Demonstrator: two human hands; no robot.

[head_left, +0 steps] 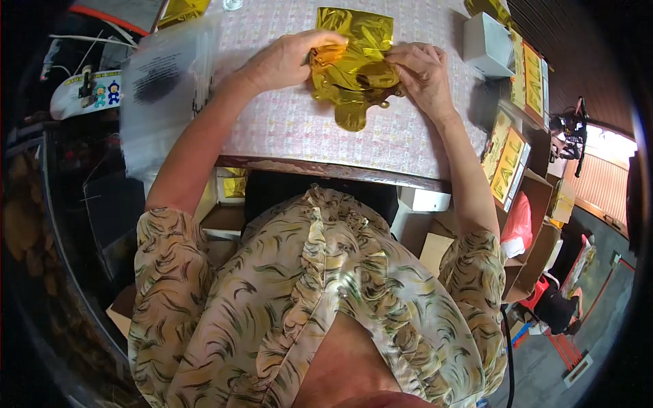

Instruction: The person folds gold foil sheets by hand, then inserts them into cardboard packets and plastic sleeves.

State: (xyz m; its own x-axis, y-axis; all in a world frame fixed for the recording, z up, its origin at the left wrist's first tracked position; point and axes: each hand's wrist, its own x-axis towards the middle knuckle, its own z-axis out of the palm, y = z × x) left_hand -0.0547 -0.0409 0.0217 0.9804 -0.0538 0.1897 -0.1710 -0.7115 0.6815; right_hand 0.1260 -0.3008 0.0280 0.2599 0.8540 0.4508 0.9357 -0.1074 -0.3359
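A shiny gold foil piece (357,68), creased and partly folded, lies on the pink checked tabletop (286,136), with a rounded tab pointing toward me. My left hand (291,60) is at its left side, fingers curled onto the foil and fingertips partly hidden by it. On the right side, my right hand (423,73) pinches the foil's edge between thumb and fingers.
Clear plastic sheets (163,88) overhang the table's left edge. A white box (488,45) and printed boxes (507,160) stand at the right. More gold foil (183,10) lies at the far left corner. Another person (558,302) is at the far right.
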